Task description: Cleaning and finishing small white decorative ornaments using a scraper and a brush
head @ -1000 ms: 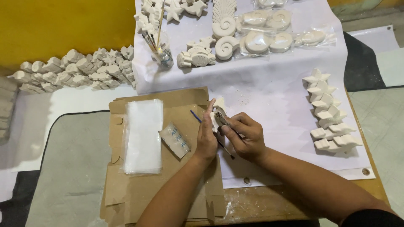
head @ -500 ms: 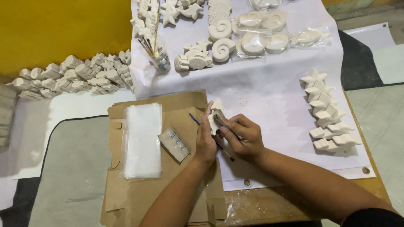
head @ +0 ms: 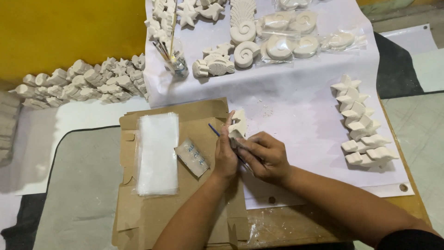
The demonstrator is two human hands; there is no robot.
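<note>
far left of the hands, a heap of white plaster casts (head: 83, 83) lies against the yellow wall (head: 69, 32). nearer, just left of the left hand, a flattened brown cardboard sheet (head: 152, 208) carries a stack of clear plastic bags (head: 157, 153) and, between that stack and the left hand, a small grey sanding block (head: 192, 157). above and left of the hands, a jar of paintbrushes (head: 175, 62) stands on the white paper sheet (head: 296, 111) that covers the table (head: 296, 227).

the left hand (head: 225, 155) is clenched around the lower edge of a small white plaster figure (head: 238, 124), which stands upright above the fingers at the boundary of cardboard and paper. the right hand (head: 266, 156) touches the left hand and grips a thin blue-handled tool (head: 214, 130), whose free end projects up and left past the left hand; the working end is hidden between the two hands.

above the hands, well apart, lie fish-shaped casts (head: 213, 65), spiral shell casts (head: 245, 44) and bagged shell casts (head: 296, 39). right of the right hand, well apart, a column of star-shaped casts (head: 356, 111) runs down the paper, ending in two flatter pieces (head: 367, 153).
</note>
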